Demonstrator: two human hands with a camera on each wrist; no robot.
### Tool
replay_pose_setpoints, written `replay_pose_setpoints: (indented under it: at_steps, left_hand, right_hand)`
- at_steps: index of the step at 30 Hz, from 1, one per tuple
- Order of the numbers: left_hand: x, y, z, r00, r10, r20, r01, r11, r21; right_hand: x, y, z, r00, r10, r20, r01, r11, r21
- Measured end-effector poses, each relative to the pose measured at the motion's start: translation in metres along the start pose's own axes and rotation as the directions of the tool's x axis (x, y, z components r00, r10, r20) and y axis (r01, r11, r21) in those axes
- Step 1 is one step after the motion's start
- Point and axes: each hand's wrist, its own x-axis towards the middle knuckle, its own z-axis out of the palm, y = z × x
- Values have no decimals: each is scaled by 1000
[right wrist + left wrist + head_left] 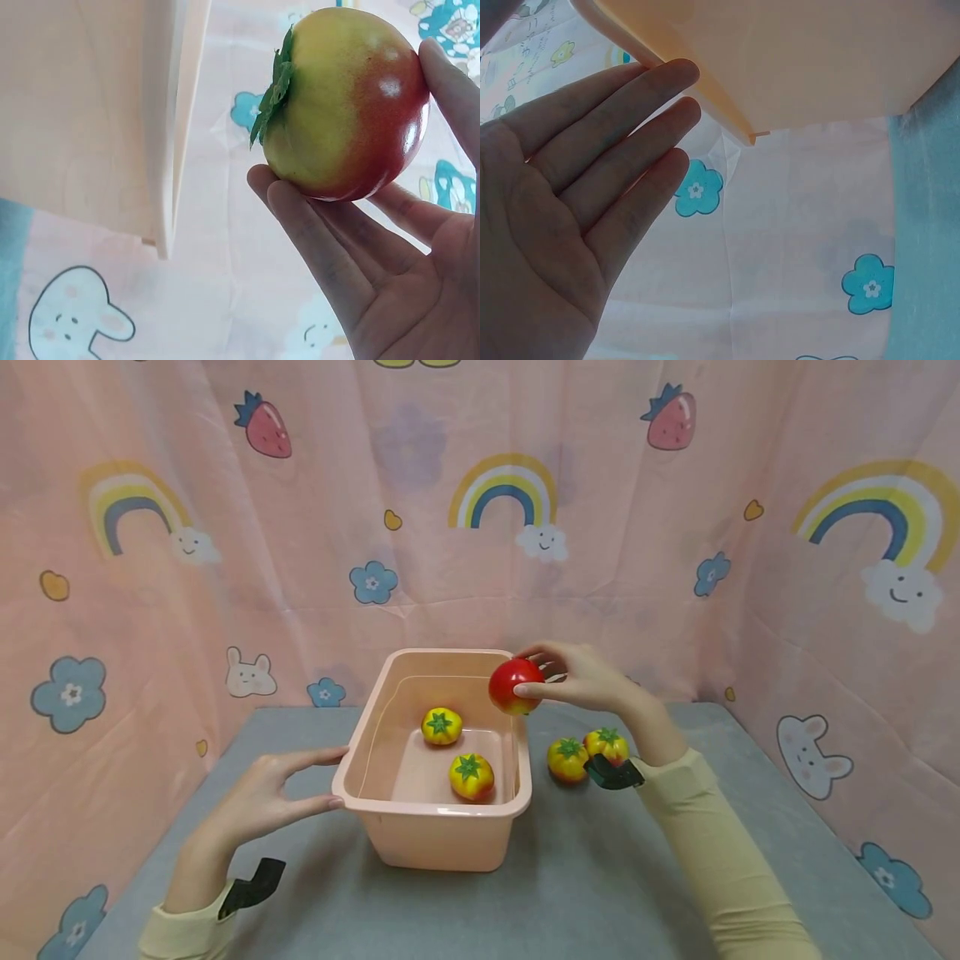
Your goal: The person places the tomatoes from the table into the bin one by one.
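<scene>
My right hand (581,678) pinches a red-and-yellow toy tomato (516,686) between thumb and fingers, above the right rim of a pink plastic basin (435,837). In the right wrist view the held tomato (345,105) has its green leafy top turned toward the basin wall (82,112). Inside the basin lie two more tomatoes, one farther back (442,727) and one nearer the front (472,777). With extended fingers, my left hand (262,797) touches the basin's left rim near its front corner. The left wrist view shows these fingers (622,142) nearly straight against the rim.
Two tomatoes, one on the left (567,760) and one on the right (606,744), sit on the grey table (600,893) right of the basin, beneath my right forearm. A pink patterned curtain (300,543) stands behind the table and along its sides.
</scene>
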Motion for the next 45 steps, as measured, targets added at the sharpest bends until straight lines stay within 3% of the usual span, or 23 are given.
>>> replay_pose_setpoints:
  at_steps: [9, 26, 34, 39, 45]
  left_hand:
    - [0, 1, 1, 1000, -21, 1, 21, 1000, 6]
    - [1, 1, 1, 1000, 8, -7, -8, 1000, -8]
    - [1, 1, 0, 1000, 20, -8, -20, 1000, -8]
    - [0, 1, 2, 1000, 27, 6, -27, 1000, -9]
    - [0, 1, 0, 998, 49, -26, -49, 999, 2]
  right_hand:
    - [11, -10, 7, 1000, -13, 19, 13, 1000, -4]
    - [30, -25, 16, 994, -35, 108, 35, 999, 4]
    - [37, -28, 30, 983, -75, 169, 63, 995, 77]
    - [28, -19, 29, 988, -66, 142, 57, 996, 65]
    - [14, -7, 21, 995, -76, 61, 73, 996, 47]
